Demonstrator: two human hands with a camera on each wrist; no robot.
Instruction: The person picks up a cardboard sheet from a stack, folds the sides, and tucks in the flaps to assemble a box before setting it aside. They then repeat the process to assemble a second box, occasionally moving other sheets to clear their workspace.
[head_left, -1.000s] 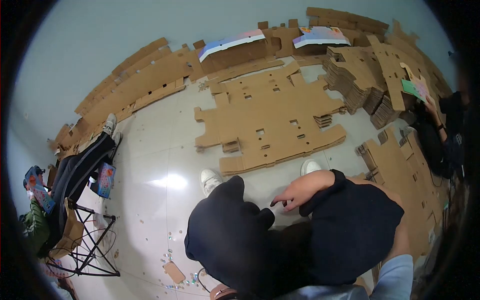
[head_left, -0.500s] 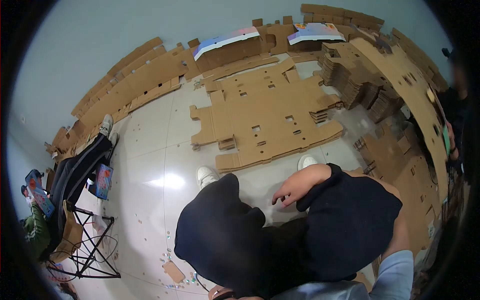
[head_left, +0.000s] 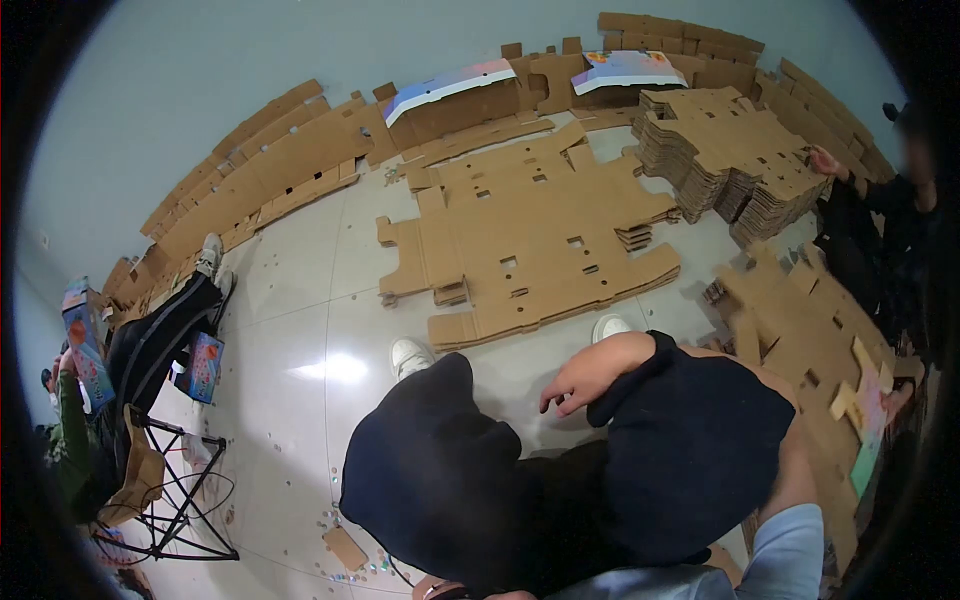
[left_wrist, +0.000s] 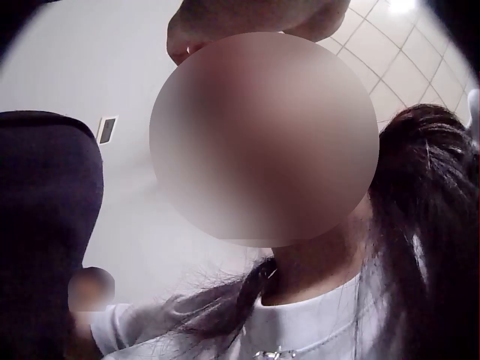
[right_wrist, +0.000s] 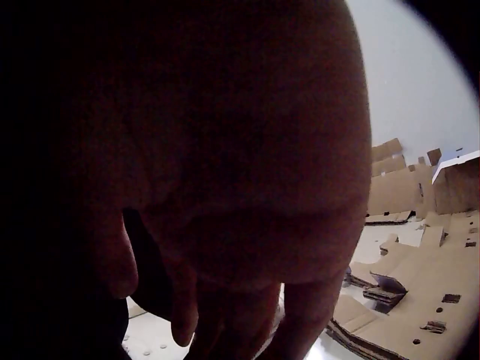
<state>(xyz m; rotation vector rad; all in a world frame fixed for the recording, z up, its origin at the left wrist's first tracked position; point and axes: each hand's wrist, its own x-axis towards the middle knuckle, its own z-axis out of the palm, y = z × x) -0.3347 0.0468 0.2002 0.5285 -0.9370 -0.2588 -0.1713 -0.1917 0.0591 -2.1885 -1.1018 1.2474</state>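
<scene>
My right hand (head_left: 585,378) hangs loosely from the wrist over the inner side of my right knee (head_left: 700,450), fingers pointing down and nothing in them. In the right wrist view the dark palm (right_wrist: 247,172) fills most of the picture, its fingers drooping. My left hand (left_wrist: 255,19) is raised by a blurred head in the left wrist view, its fingers mostly hidden. Closest in front of my shoes (head_left: 410,356) lies a stack of flat brown cardboard sheets (head_left: 530,235) with cut-out holes and folded tabs.
A taller cardboard stack (head_left: 720,150) stands at the back right, beside a person (head_left: 870,230) in dark clothes. More sheets (head_left: 800,320) lie at right. A person (head_left: 160,340) at left holds a colourful box (head_left: 88,345) near a black stand (head_left: 185,490). Small bits (head_left: 350,520) dot the floor.
The person at right has moved a large cardboard sheet off the tall stack, and a green and pink piece now shows lower right. The left person's box has risen. My right hand stays loose.
</scene>
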